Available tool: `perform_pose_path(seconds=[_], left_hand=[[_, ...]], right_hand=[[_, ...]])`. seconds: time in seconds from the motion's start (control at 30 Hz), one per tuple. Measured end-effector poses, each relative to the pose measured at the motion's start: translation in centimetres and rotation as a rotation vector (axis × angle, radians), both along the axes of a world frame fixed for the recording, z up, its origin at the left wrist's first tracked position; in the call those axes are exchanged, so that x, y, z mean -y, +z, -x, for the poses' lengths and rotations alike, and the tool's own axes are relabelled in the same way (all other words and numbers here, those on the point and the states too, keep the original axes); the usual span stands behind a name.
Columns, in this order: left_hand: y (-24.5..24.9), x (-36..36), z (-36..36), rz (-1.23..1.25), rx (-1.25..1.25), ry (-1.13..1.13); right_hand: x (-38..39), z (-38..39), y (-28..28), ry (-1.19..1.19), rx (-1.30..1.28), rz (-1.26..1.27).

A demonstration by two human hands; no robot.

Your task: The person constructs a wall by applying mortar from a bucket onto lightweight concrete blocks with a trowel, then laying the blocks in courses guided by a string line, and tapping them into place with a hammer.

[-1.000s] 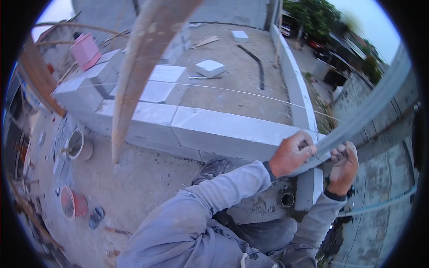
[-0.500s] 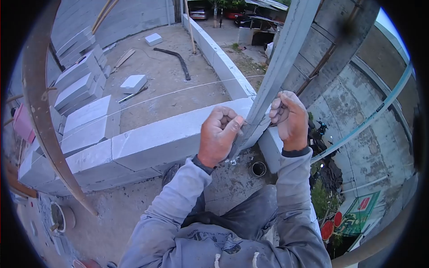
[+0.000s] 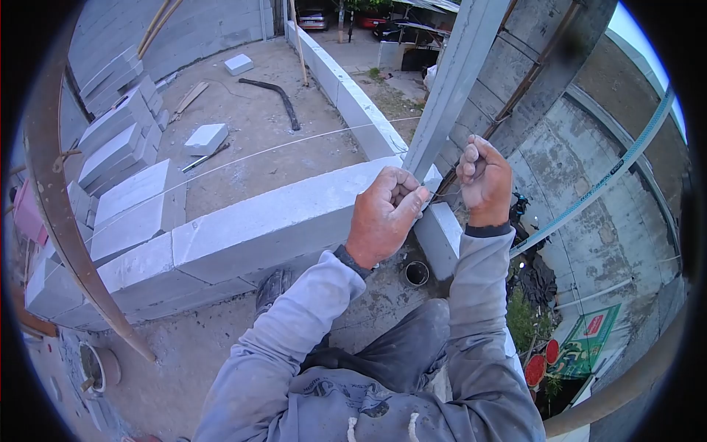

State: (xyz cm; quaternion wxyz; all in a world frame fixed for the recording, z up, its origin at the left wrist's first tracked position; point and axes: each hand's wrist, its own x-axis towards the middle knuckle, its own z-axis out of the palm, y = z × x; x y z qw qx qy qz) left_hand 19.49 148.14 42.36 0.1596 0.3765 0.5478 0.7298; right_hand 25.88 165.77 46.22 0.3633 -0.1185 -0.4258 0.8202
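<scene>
My left hand (image 3: 384,214) is closed in a pinch, in front of the grey upright post (image 3: 453,81). My right hand (image 3: 484,180) is raised to the right of the post, its fingers curled together in a pinch. A thin strand of string (image 3: 446,194) runs faintly between the two hands; its ends are hidden in the fingers. Behind them lies the top course of a white block wall (image 3: 287,210), meeting another block (image 3: 440,239) at the corner by the post. A taut white line (image 3: 276,149) stretches above the wall towards the post.
Stacked white blocks (image 3: 140,202) stand behind the wall at left. A curved brown pole (image 3: 70,228) crosses the left side. A mortar bucket (image 3: 99,367) and a small black pot (image 3: 416,273) sit on the floor. A blue hose (image 3: 611,173) hangs at right.
My left hand has shifted slightly right, and my right hand has turned a little and sits farther from the post. The whole view has swung slightly.
</scene>
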Motion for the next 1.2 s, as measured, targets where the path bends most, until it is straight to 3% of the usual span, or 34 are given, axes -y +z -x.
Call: perform_pose_path(seconds=[0.57, 0.83, 1.03, 1.2], left_hand=[[1.0, -2.8, 0.1, -0.017, -0.088, -0.005], [1.0, -3.2, 0.0, -0.030, -0.090, -0.011], [0.2, 0.9, 2.3, -0.239, -0.069, 0.059], [2.7, 5.3, 4.4, -0.170, -0.157, 0.233]], right_hand=[[-0.8, 0.8, 2.2, -0.023, -0.021, -0.013], [-1.3, 0.5, 0.7, 0.010, -0.066, -0.010], [2.6, 0.0, 0.4, 0.022, -0.007, -0.056], [4.9, 1.5, 0.8, 0.003, 0.140, -0.308]])
